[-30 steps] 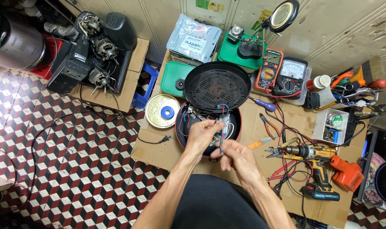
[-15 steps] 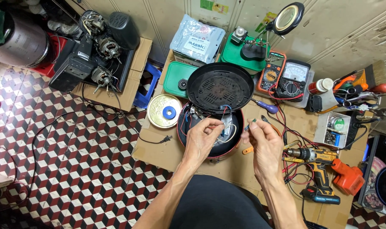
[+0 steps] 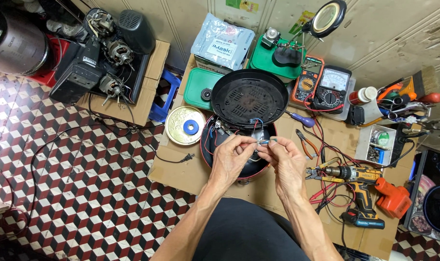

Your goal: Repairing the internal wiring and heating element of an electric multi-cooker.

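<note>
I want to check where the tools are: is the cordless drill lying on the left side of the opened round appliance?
No, the cordless drill lies to the right of the opened round appliance, beyond the right hand.

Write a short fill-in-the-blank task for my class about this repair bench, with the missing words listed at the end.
1. Both hands, the left hand and the right hand, pinch a thin ____ over the opened round appliance.
2. The cordless drill by the right hand has an ____ body.
3. The appliance's black vented base plate is propped ____ the hands, towards the wall.
4. The round gold tin lies to the ____ of the appliance.

Missing words: wire; orange; beyond; left
</note>
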